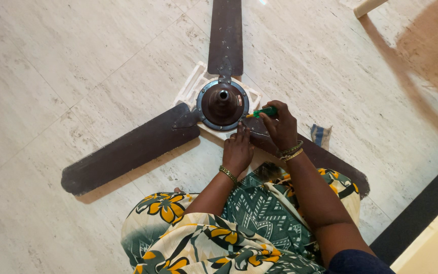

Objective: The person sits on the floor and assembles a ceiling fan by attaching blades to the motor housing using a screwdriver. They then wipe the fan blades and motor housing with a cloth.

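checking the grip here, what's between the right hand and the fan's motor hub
In the head view, a green-handled screwdriver bridges that gap: the right hand grips its handle, and its tip points at the rim of the dark motor hub.

The far blade (225, 35) of the ceiling fan (222, 104) runs off the top edge of the picture, and the blade (330, 162) nearest the person is largely covered by both hands and the patterned cloth (239, 223). The right hand (280, 127) hides most of the green-handled screwdriver (263, 111), whose tip is too small to make out. The white stand (191, 83) under the hub shows only in part, and a pale object (368, 6) at the top right corner of the floor is cut off.
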